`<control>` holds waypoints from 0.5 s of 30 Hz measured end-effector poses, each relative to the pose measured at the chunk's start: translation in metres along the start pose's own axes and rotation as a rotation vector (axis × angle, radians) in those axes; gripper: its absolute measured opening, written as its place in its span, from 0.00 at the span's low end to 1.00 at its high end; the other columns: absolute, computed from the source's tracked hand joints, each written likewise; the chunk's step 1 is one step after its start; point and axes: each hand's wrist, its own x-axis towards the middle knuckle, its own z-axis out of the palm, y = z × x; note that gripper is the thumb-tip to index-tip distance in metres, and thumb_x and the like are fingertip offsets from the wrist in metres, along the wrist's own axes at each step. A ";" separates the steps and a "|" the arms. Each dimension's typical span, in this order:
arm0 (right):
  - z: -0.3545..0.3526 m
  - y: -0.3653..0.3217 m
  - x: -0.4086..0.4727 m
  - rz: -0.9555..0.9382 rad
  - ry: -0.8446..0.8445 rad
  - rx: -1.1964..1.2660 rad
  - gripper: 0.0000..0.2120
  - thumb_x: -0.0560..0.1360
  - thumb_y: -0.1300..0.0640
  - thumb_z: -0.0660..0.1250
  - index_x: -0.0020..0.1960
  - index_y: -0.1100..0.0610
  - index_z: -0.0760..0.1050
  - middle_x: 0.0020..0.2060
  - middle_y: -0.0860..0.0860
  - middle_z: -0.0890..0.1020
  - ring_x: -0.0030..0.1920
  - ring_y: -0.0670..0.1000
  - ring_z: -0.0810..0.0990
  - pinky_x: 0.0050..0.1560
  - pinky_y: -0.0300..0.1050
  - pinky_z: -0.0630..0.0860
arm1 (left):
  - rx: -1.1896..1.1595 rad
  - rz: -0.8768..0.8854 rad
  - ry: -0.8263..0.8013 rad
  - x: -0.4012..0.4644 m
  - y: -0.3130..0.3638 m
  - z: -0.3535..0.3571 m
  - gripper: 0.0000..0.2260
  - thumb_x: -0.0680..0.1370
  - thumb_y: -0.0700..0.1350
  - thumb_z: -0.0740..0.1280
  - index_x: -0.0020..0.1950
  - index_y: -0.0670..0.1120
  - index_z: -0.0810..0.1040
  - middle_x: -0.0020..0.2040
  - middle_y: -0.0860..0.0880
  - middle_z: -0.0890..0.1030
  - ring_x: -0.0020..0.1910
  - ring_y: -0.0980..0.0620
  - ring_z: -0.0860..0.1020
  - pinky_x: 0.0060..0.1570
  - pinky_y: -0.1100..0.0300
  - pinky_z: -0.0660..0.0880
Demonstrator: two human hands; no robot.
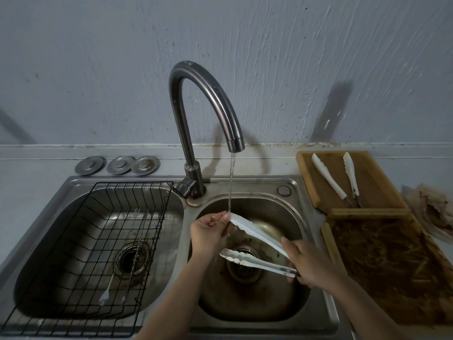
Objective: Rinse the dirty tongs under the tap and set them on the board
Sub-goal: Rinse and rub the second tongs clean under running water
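Water runs from the tap [210, 104] into the right basin of the sink [297, 218]. The tongs [255, 244], arms spread apart, sit over this basin. The right hand [311, 262] has its grip closed around the hinge end. The left hand [209, 231] pinches the tip of the upper arm under the stream. A second pair of tongs [338, 179] lies on the board [372, 182], on the bench right of the sink.
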 end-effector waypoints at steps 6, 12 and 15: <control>0.003 0.003 -0.001 -0.135 0.066 -0.150 0.21 0.80 0.46 0.51 0.40 0.57 0.74 0.29 0.50 0.76 0.28 0.47 0.78 0.27 0.34 0.69 | 0.312 -0.078 -0.103 0.010 -0.001 -0.005 0.07 0.77 0.43 0.68 0.44 0.40 0.81 0.32 0.43 0.83 0.31 0.49 0.80 0.36 0.56 0.78; 0.008 0.003 -0.002 -0.341 0.307 -0.538 0.14 0.78 0.44 0.54 0.54 0.48 0.74 0.47 0.48 0.73 0.43 0.45 0.76 0.45 0.39 0.75 | 0.042 -0.272 -0.310 0.019 0.012 0.001 0.11 0.79 0.45 0.65 0.46 0.39 0.82 0.41 0.42 0.84 0.37 0.49 0.83 0.38 0.60 0.79; 0.007 -0.007 -0.005 -0.365 0.352 -0.596 0.14 0.76 0.42 0.57 0.59 0.47 0.70 0.52 0.47 0.69 0.41 0.43 0.74 0.41 0.35 0.73 | -0.222 -0.344 -0.259 0.017 0.016 0.010 0.06 0.79 0.38 0.62 0.51 0.38 0.77 0.51 0.38 0.82 0.51 0.43 0.82 0.41 0.56 0.82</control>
